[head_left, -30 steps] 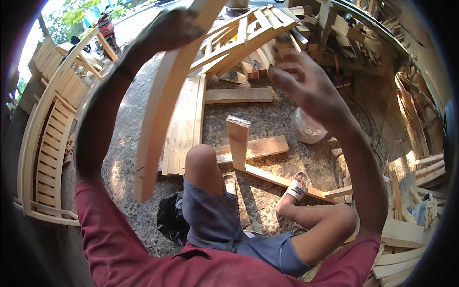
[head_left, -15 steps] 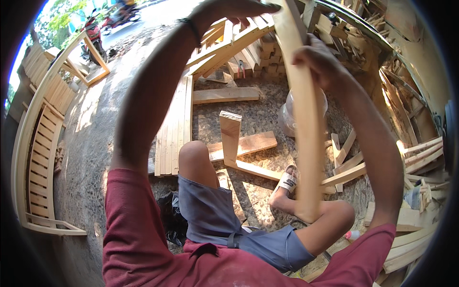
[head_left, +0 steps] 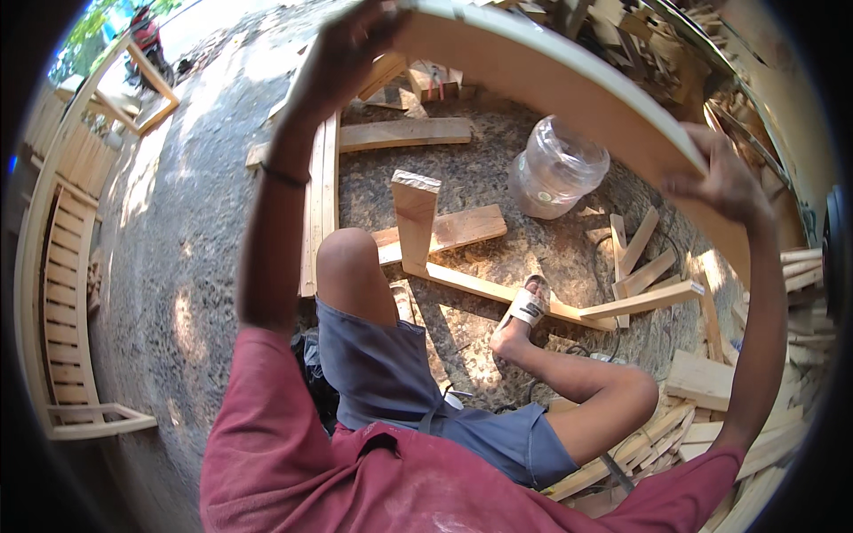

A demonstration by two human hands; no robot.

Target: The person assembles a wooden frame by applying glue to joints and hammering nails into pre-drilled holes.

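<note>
A long pale wooden plank (head_left: 569,80) is held up in front of me, slanting from upper left to lower right. Its left end is in my left hand (head_left: 355,44), whose fingers are dark and partly cut off by the top of the view. My right hand (head_left: 729,182) grips the plank's upper edge near its right end. Below, an open wooden frame (head_left: 480,286) lies on the ground, with a short leg (head_left: 415,222) standing up from its left end and another piece (head_left: 644,299) running right. My sandalled foot (head_left: 526,311) rests against the frame.
A clear plastic jar (head_left: 558,173) stands beyond the frame. Wood offcuts (head_left: 640,258) lie to the right, with more boards (head_left: 702,380) piled nearer me. A slatted wooden piece (head_left: 73,293) stands at far left. A loose board (head_left: 404,133) lies ahead.
The plank has swung from nearly upright to a slant across the upper right. My right hand has moved right and down with it; my left hand has shifted left.
</note>
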